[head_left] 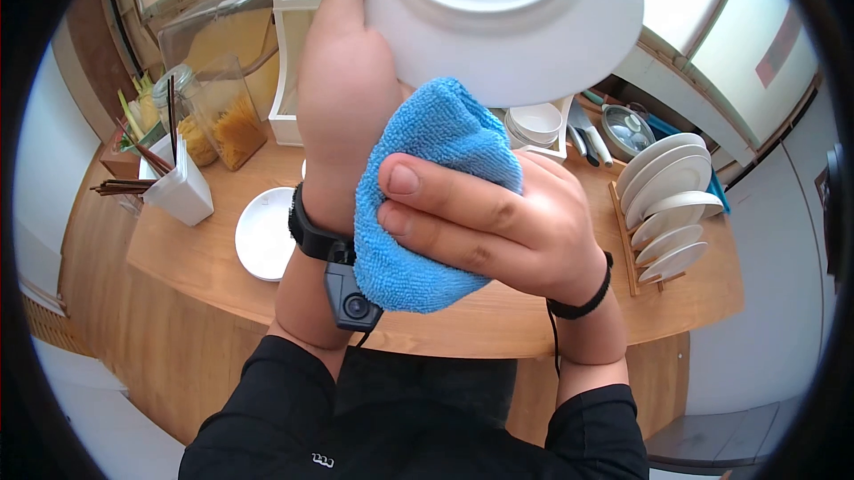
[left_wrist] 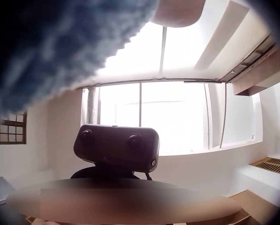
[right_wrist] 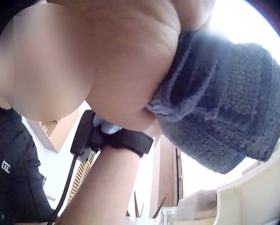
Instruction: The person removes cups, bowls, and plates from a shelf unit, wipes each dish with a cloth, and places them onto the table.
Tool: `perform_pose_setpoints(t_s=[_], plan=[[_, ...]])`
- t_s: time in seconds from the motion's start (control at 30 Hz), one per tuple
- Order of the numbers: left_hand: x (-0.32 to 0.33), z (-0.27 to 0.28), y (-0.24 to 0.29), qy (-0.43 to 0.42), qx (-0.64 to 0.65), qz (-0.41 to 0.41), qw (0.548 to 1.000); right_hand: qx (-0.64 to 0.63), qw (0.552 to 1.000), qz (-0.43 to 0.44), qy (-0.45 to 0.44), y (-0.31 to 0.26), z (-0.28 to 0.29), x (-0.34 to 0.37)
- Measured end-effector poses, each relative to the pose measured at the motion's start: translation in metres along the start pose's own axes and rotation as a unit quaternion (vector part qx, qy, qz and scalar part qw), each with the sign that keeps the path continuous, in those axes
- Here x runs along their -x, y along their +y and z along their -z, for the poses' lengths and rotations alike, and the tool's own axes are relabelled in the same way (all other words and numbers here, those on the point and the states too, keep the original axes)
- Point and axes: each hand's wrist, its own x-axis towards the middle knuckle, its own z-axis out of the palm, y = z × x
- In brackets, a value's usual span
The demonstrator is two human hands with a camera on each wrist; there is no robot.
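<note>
A white plate (head_left: pixel 498 44) is held up at the top of the head view, its printed underside and foot ring towards me. My left hand (head_left: pixel 351 62) grips it at the left edge, and most of its fingers are hidden behind the plate. In my right hand (head_left: pixel 525 222) is a folded blue towelling cloth (head_left: pixel 436 142), held with two fingers laid across its front. The cloth overlaps the plate's lower edge and my left wrist in the head view. It looks dark blue in the right wrist view, bunched cloth (right_wrist: pixel 229 103) jutting out from the hand.
Another white plate (head_left: pixel 265 235) lies on the wooden table (head_left: pixel 445 329) at left. Several plates stand in a wooden rack (head_left: pixel 633 258) at right. Bowls (head_left: pixel 536 122), knives (head_left: pixel 587 133) and a lidded pot (head_left: pixel 627 129) sit behind. A white chopstick holder (head_left: pixel 182 186) and pasta container (head_left: pixel 236 124) are left.
</note>
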Motion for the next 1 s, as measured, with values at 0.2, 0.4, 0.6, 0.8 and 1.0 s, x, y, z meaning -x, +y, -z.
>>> perform_pose_setpoints(t_s=[0.2,0.4,0.6,0.8,1.0], plan=[[0.003,0.024,0.0,-0.058,0.02,0.032,0.998,-0.122,0.993,-0.007,-0.001,0.019,-0.003,0.019],[-0.002,0.026,-0.018,-0.105,-0.002,0.031,0.994,0.09,0.995,-0.019,0.027,0.034,0.027,0.018],[0.013,0.023,-0.032,-0.142,-0.002,0.008,0.99,0.336,0.936,-0.082,0.062,0.041,0.055,0.022],[0.009,0.019,-0.026,-0.088,-0.08,-0.004,0.993,0.263,0.957,-0.12,0.016,0.039,0.024,0.025],[0.006,0.019,-0.024,-0.073,-0.063,0.014,0.995,0.238,0.964,-0.115,0.007,0.035,0.02,0.02]])
